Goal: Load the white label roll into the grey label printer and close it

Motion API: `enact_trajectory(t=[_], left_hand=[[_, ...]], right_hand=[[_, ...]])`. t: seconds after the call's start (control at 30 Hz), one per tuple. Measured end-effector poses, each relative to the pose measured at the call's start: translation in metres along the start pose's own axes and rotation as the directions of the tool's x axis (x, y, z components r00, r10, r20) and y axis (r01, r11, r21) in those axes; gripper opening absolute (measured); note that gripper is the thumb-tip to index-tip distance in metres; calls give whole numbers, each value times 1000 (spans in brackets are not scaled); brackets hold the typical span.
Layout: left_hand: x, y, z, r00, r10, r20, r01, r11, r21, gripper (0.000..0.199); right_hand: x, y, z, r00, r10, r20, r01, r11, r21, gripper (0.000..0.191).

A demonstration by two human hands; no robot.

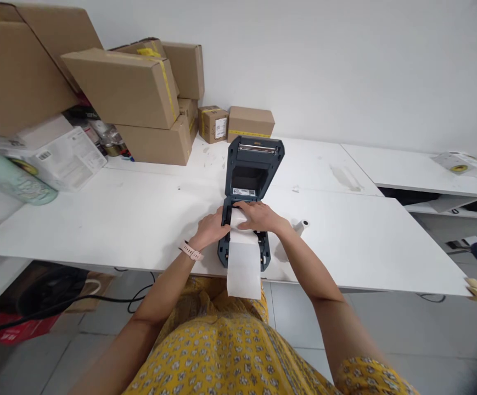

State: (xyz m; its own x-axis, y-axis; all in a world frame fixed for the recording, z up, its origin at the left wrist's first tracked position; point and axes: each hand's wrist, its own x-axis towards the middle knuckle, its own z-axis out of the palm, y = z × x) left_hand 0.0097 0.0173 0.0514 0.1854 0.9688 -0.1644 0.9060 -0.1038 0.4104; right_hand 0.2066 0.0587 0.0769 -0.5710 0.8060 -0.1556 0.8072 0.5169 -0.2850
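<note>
"Yellow patterned clothing [222, 356] is filling the spot nearest the camera. What is sitting just beyond it?"

"A dark printer [265, 249] is resting at the front edge of the surface [147, 214], roughly midway between the corners, and a white roll [237, 218] is lying inside it."

"How far along is the work looking?"

"Its lid [258, 155] is standing open, the roll is sitting inside and a paper strip [244, 269] is already running out over the front. I'm judging the loading nearly done; settling the roll and closing the lid are seemingly remaining."

"Which way is everything pointing?"

"The printer's long axis is running from the front edge toward the back edge, its lid rising at the rear. The roll's axis is apparently lying crosswise, along the front edge, while the strip's free end is hanging past that edge, toward the person."

"And the fingers?"

"Those of the right hand [258, 215] are parting slightly, bracketing the roll and seemingly gripping it. Those of the left hand [210, 227] are curling at the printer's left side; I cannot tell whether they're holding anything."

"Farther out?"

"A small roll [302, 226] is sitting just beside the right forearm; cardboard boxes [123, 90] are crowding the back left corner."
</note>
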Motion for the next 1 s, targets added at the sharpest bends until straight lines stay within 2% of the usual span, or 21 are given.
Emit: enact_trajectory(t=[0.1,0.23,0.33,0.43,0.5,0.53,0.6,0.7,0.83,1.0], left_hand=[[0,2,-2,999,6,38,-7,999,34,62],[1,3,-3,998,8,57,-11,999,46,61],[0,2,-3,998,18,56,-21,999,37,61],[-1,1,-2,999,27,46,-28,999,22,63],[-1,0,-1,999,38,38,-38,999,11,64],[-1,0,-1,998,44,35,-45,999,6,65],[-1,0,-2,998,45,35,-45,999,8,67],[-2,2,-3,999,21,45,-22,1000,10,66],[-3,4,-4,999,3,45,-2,1000,-20,64],[-3,3,-2,1000,-1,29,3,999,-54,67]], right_hand=[[9,-5,-1,997,9,78,-8,1000,-16,80],[13,-2,-2,993,-11,116,12,1000,-2,83],[7,9,-10,982,-130,138,101,975,197,90],[-11,28,-28,949,-316,22,272,848,454,93],[-30,46,-42,928,-349,-127,359,759,543,92],[-40,55,-48,927,-319,-199,374,731,571,92],[-59,77,-56,933,-183,-309,343,707,618,90],[-75,110,-56,925,43,-376,241,699,673,84],[-66,144,-37,918,203,-340,104,705,702,75],[-38,162,-7,930,259,-259,-5,715,699,68]])
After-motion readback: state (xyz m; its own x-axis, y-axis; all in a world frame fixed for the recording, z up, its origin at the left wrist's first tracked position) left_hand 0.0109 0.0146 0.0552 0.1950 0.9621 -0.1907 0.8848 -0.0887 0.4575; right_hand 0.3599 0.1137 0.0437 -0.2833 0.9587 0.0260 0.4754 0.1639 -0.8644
